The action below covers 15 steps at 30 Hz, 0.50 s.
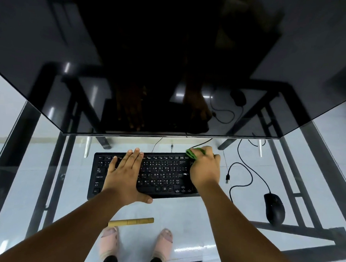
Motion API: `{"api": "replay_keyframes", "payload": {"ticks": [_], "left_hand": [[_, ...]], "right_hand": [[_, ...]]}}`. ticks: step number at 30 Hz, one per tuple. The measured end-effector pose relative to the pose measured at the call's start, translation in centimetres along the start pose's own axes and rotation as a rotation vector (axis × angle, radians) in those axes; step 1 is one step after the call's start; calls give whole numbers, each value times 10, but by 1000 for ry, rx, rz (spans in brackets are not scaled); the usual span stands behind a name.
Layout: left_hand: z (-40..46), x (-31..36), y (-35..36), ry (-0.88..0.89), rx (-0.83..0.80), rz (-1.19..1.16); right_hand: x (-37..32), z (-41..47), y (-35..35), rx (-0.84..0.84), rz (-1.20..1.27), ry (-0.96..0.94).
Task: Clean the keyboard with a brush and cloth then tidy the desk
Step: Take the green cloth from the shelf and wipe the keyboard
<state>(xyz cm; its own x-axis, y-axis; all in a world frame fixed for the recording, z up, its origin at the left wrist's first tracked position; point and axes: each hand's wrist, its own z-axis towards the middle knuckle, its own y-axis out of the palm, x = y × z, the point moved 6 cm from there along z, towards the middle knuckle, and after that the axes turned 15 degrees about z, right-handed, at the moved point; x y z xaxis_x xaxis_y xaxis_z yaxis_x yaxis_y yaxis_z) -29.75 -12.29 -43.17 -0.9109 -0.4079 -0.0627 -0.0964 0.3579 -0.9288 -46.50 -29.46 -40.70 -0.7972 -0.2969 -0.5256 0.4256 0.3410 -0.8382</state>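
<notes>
We count one black keyboard [146, 175], one green cloth [194, 153], one wooden brush handle [131, 222], one mouse [274, 209]. The keyboard lies on the glass desk [184, 210], long axis left-right. Our left hand [124, 176] presses flat on it; our right hand [205, 170] grasps the cloth at its far right corner.

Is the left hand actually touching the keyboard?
Touching. The head view shows the left hand lying flat on the keyboard, fingers spread over the keys and palm covering its near edge.
</notes>
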Motion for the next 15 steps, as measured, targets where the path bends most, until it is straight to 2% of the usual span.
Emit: {"api": "replay_keyframes", "payload": {"ticks": [5, 7, 10, 13, 15], "left_hand": [[-1, -3, 0, 12, 0, 4], [-2, -10, 0, -1, 1, 3], [-5, -22, 2, -30, 13, -8], [-8, -30, 3, -39, 35, -16], [-10, -32, 4, -41, 39, -13]], "right_hand": [[-38, -16, 26, -140, 23, -176], [-27, -17, 19, -107, 21, -143], [-10, -10, 7, -17, 26, 6], [-31, -6, 19, -77, 1, 56], [-58, -9, 35, -156, 11, -4]]}}
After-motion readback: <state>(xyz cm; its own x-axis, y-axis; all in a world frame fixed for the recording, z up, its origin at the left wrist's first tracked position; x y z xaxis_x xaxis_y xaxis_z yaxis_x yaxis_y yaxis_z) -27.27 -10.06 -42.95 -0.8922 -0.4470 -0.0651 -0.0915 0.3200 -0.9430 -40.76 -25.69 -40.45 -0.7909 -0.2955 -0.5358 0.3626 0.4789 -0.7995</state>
